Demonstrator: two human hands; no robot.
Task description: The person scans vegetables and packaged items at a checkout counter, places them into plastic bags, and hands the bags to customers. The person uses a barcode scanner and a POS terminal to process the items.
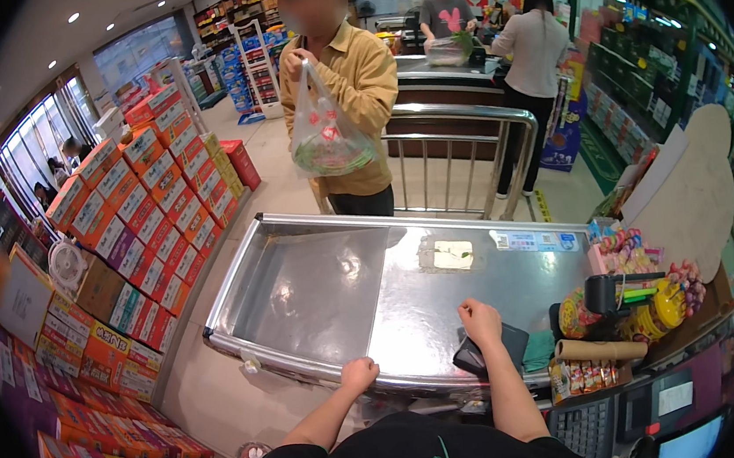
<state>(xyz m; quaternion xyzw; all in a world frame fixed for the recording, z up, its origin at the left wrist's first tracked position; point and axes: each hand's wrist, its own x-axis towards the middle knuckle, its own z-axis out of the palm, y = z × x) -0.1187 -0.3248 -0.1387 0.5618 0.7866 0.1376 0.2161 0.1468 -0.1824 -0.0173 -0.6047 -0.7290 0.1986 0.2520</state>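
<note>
Before me stretches a metal-topped checkout counter (319,280), with a recessed section at its left end. My left hand (360,374) is curled into a loose fist at the counter's near edge, and nothing shows in it. My right hand (480,321), also loosely closed with nothing visible inside, is over the countertop. Under my right wrist lies a black object (514,345), partly covered by the forearm; its kind is unclear. A folded green cloth (538,351) sits just right of it.
Across the counter, a person (353,84) holds up a plastic bag (332,139) of green vegetables. Candy jars (646,308), a cardboard tube (600,349) and a keyboard (582,430) are on my right. Stacked cartons (140,217) line the left. Behind stands a metal railing (451,135).
</note>
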